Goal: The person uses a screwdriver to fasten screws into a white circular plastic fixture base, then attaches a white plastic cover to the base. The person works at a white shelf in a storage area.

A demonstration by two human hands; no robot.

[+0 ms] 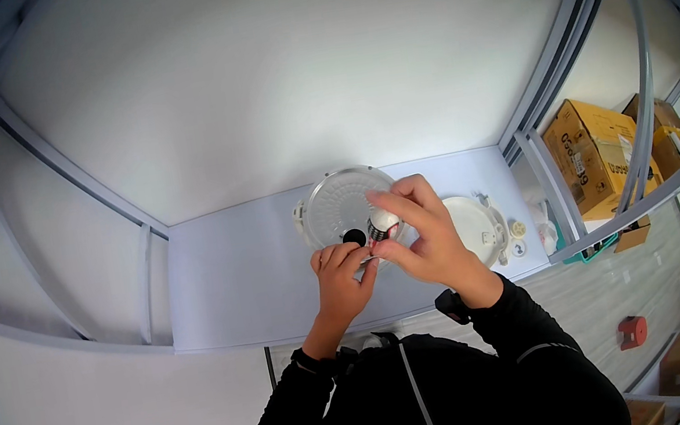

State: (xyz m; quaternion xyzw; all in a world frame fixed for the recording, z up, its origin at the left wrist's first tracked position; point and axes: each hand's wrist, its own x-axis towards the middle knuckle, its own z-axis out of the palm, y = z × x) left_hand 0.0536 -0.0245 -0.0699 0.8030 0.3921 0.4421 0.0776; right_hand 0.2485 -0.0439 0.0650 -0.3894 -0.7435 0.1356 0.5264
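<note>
Nearest the camera, at 6 o'clock, is the person's black jacket [476,396], soft matte cloth with a thin pale stripe down the front. Take the small white-domed piece [384,221] in the hands as the centre of the clock. It has a smooth, rounded white top and a dark lower part with touches of red.

From 4 o'clock the right hand [426,239] closes around it, thumb below and bent fingers above. From between 7 and 8 o'clock the left hand [343,285] reaches in, fingers curled and bunched, thumb and fingertips at the piece's lower end; whether they grip it cannot be told.

At 9 o'clock, just beside the piece, is a flat-looking black disc [353,237]. Toward 10 o'clock, partly under the hands, sits a round translucent vessel [346,191], its surface finely ribbed, its rim pale. Between 3 and 4 o'clock lies a smooth, round white dish [467,215], with a small cream-coloured round part [517,229] beyond it. All rest on a pale, smooth table [234,274]. Near 3 o'clock, well apart, stands a brown cardboard box [585,160]; at 4 o'clock, a red stool [633,332] on wood-grained grey flooring [569,310].
</note>
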